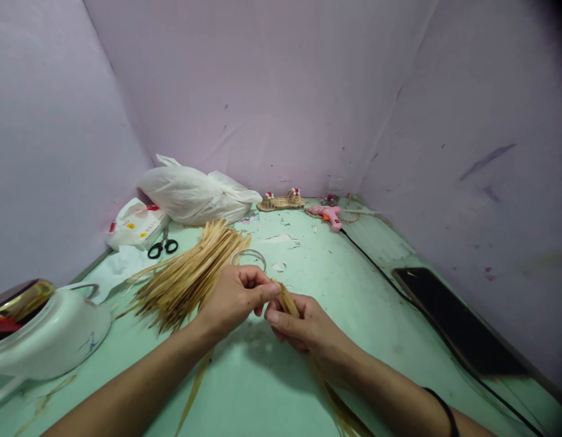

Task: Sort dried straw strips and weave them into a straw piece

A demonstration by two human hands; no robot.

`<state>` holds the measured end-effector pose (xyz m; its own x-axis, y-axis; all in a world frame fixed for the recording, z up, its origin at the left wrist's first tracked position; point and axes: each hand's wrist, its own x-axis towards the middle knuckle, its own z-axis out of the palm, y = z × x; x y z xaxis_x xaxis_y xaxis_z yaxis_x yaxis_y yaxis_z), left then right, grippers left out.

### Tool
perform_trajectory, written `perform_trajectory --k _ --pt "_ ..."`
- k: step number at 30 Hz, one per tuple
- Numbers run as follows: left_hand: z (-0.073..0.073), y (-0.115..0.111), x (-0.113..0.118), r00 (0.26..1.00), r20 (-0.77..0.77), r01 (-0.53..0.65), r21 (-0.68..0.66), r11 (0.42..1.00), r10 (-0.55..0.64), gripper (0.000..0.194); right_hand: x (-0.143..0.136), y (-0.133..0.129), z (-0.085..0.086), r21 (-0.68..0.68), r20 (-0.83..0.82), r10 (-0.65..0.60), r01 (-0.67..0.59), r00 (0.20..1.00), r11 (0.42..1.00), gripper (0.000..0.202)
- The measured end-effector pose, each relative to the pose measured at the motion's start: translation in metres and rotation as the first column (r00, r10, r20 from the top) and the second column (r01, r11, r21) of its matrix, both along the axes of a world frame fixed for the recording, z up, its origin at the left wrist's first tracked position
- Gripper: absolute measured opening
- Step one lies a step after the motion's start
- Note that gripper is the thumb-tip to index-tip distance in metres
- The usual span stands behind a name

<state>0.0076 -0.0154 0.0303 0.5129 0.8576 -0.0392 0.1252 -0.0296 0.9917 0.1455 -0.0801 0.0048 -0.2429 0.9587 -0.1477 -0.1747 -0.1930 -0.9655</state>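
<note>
Both closed tight on one flat, tan straw strip (287,300): left hand (233,297) pinching, right hand (303,328) wrapped around, maybe folding.

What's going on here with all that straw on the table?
A person sits at a green table, working a few straw strips between both hands. The left hand pinches the strips from above, and the right hand grips them just below. Beside the left hand lies a fanned bundle of straw. Scissors, a white bag and a pink glue gun lie further back.
</note>
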Motion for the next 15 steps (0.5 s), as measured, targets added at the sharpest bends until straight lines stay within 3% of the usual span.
perform_trajectory --k 6,11,15 --pt "-0.005 0.005 -0.001 0.977 0.110 -0.187 0.051 0.981 0.181 0.020 0.002 0.001 0.001 -0.029 -0.054 -0.058 0.056 0.997 0.998 0.041" --pt "0.002 -0.001 0.004 0.981 0.072 -0.188 0.124 0.974 0.180 0.020 -0.002 0.001 -0.003 -0.044 -0.055 -0.059 0.057 0.997 0.997 0.039" --pt "-0.001 -0.007 0.010 0.990 0.042 -0.136 0.067 0.988 0.134 0.024 -0.006 -0.001 -0.005 -0.074 -0.091 -0.006 -0.001 0.996 0.997 0.041"
